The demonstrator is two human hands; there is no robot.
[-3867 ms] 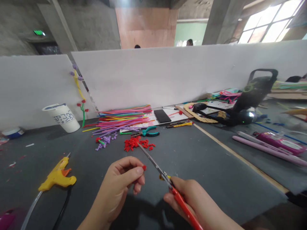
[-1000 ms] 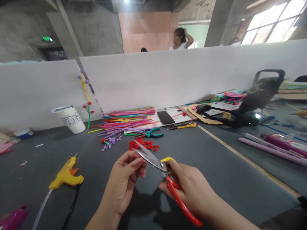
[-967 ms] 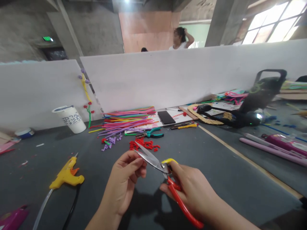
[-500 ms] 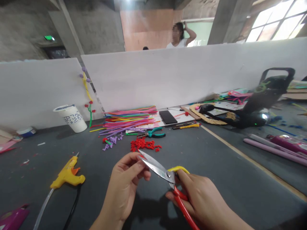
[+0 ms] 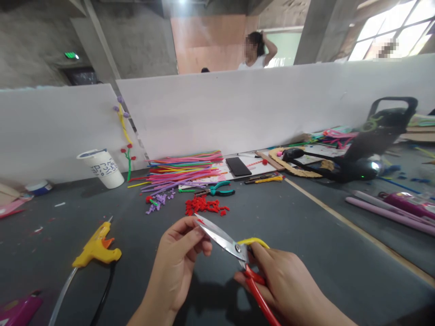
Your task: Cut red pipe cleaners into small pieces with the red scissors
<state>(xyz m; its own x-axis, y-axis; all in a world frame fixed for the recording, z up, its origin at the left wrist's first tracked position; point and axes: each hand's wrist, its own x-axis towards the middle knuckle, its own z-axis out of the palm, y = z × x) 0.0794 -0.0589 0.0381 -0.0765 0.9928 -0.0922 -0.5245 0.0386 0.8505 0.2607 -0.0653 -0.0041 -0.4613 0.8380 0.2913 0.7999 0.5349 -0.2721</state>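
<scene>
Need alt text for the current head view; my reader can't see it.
The bare right hand holds slightly open, red-handled metal scissors to a small red piece pinched by the bare left hand, above a dark grey tabletop. Beyond lies a pile of short red pieces; at left, a yellow plastic glue gun.

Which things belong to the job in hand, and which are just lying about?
Apparently in use:
tiny red piece in left hand
red-handled metal scissors in right hand
pile of short red pieces

Seemingly lying about:
black rectangular phone
white cup with dark markings
</scene>
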